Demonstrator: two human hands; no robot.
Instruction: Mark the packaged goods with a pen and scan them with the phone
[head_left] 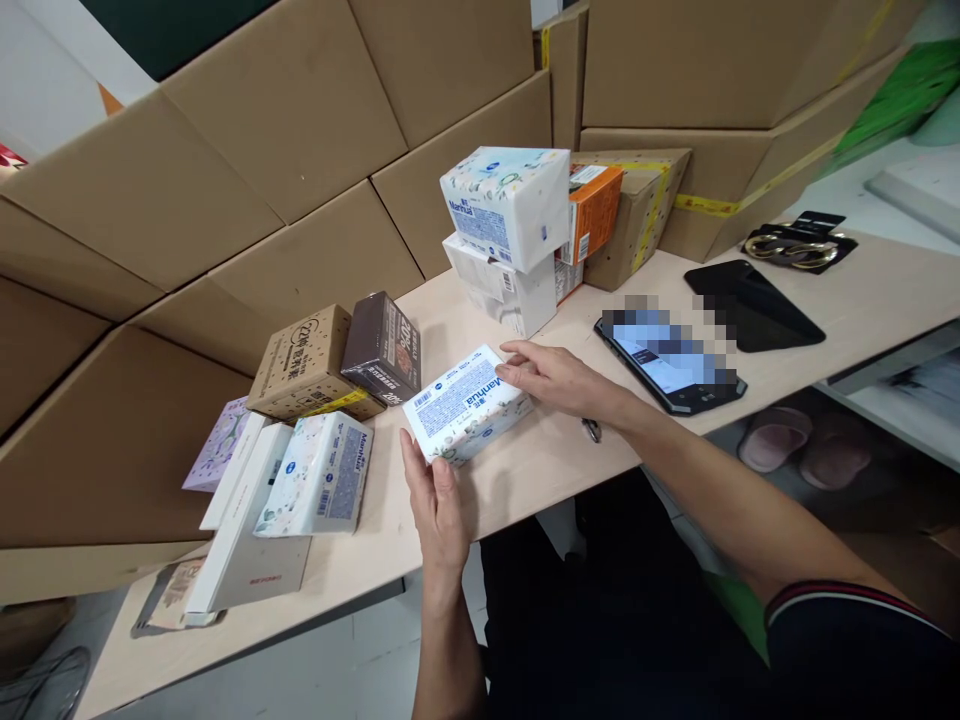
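Note:
A white tissue pack printed "Manhua" with blue text is held between my two hands, low over the table or resting on it; I cannot tell which. My left hand presses its fingers and thumb around the near left end. At the opposite end, my right hand lies with fingers over the upper edge, its thumb side partly hidden. To the left, another tissue pack leans by a long white box. A dark brown box sits just behind the held pack.
Large cardboard boxes wall the back of the table. A stacked tissue pack stands behind, beside an orange box. A phone, black pouch and small metal item lie on the right. Pink slippers are below.

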